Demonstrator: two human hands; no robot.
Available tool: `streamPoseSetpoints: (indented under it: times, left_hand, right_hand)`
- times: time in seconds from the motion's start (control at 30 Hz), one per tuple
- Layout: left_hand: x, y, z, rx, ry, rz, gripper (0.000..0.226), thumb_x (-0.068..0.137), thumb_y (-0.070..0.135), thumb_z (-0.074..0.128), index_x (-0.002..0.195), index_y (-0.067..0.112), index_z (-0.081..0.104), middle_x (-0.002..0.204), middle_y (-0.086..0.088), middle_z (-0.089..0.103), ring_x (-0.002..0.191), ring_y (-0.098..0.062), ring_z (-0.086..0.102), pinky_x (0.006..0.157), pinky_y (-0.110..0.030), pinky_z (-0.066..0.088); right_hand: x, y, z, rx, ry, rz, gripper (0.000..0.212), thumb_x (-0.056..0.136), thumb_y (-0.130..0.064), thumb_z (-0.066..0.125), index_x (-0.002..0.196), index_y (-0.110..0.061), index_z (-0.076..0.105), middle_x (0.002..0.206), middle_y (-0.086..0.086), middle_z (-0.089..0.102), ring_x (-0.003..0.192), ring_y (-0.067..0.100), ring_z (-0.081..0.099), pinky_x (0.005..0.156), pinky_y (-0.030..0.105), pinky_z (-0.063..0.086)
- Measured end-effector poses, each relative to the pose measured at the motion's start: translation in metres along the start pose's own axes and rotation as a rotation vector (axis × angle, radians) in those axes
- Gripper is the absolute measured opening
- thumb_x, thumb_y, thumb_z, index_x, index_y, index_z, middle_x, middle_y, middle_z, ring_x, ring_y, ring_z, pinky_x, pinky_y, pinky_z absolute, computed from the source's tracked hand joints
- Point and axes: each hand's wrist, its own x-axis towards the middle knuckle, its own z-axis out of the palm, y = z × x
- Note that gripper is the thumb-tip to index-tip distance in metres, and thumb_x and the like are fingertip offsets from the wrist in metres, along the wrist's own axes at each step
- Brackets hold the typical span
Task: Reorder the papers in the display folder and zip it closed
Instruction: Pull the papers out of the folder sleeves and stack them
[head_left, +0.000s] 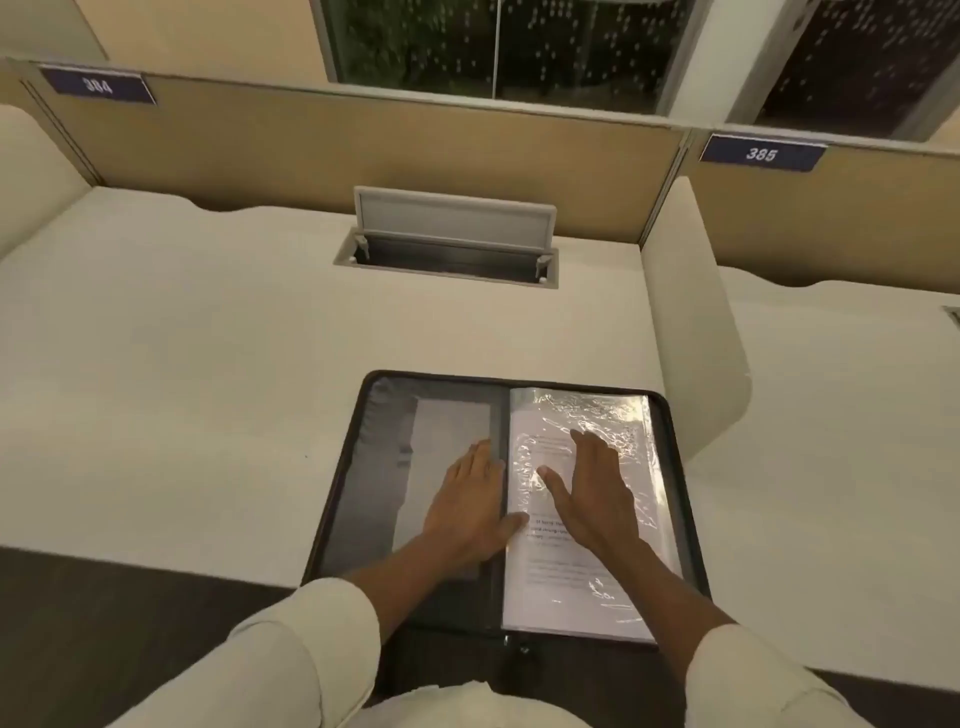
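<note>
A black zip display folder (685, 499) lies open at the desk's near edge. Its right half shows a stack of shiny clear sleeves with a printed paper (561, 571) on top. Its left half is the dark inner cover with a pale sheet (447, 421) in a pocket. My left hand (470, 514) lies flat on the left half beside the spine, thumb reaching onto the right page. My right hand (597, 493) lies flat with fingers spread on the top sleeve. The zip pull (522, 648) hangs at the folder's near edge.
The white desk (208, 364) stretches far to the left and behind the folder. A cable box with a raised grey lid (452, 228) sits at the back centre. A rounded white divider (691, 322) stands just right of the folder. Tan partition panels carry number plates.
</note>
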Motion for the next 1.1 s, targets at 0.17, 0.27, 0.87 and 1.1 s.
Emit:
streamPoseSetpoints:
  times: [0.17, 0.27, 0.87, 1.1]
  left_hand:
    - [-0.002, 0.014, 0.023, -0.07, -0.009, -0.023, 0.109, 0.087, 0.084, 0.055, 0.166, 0.023, 0.012, 0.179, 0.001, 0.0, 0.165, -0.023, 0.002, 0.127, -0.038, -0.001]
    - [0.001, 0.019, 0.031, -0.068, 0.001, -0.053, 0.118, 0.085, 0.085, 0.058, 0.167, 0.019, 0.004, 0.178, 0.0, -0.009, 0.164, -0.022, -0.005, 0.124, -0.035, -0.007]
    - [0.004, 0.025, 0.035, -0.077, 0.016, -0.1, 0.111, 0.081, 0.08, 0.068, 0.163, 0.023, 0.019, 0.178, 0.003, -0.002, 0.164, -0.02, -0.003, 0.13, -0.041, 0.002]
    - [0.015, 0.03, 0.021, 0.051, -0.015, -0.065, 0.098, 0.091, 0.072, 0.065, 0.161, 0.017, 0.025, 0.174, -0.004, 0.014, 0.162, -0.027, 0.013, 0.13, -0.042, 0.014]
  right_hand:
    - [0.004, 0.03, 0.003, -0.068, -0.019, 0.003, 0.074, 0.1, -0.06, 0.055, 0.158, -0.02, 0.035, 0.167, 0.005, 0.034, 0.153, 0.027, 0.031, 0.123, 0.051, 0.034]
    - [0.019, 0.045, -0.002, -0.101, -0.024, -0.017, 0.069, 0.099, -0.058, 0.059, 0.153, -0.018, 0.044, 0.163, 0.006, 0.04, 0.15, 0.027, 0.034, 0.122, 0.05, 0.034]
    - [0.108, 0.074, -0.048, -0.29, -0.083, -0.14, 0.068, 0.089, -0.047, 0.077, 0.144, -0.018, 0.051, 0.139, 0.005, 0.066, 0.131, 0.029, 0.058, 0.116, 0.051, 0.033]
    - [0.114, 0.045, -0.065, -0.249, 0.003, -0.134, 0.05, 0.092, -0.044, 0.075, 0.138, -0.029, 0.062, 0.118, 0.004, 0.072, 0.118, 0.031, 0.058, 0.106, 0.047, 0.034]
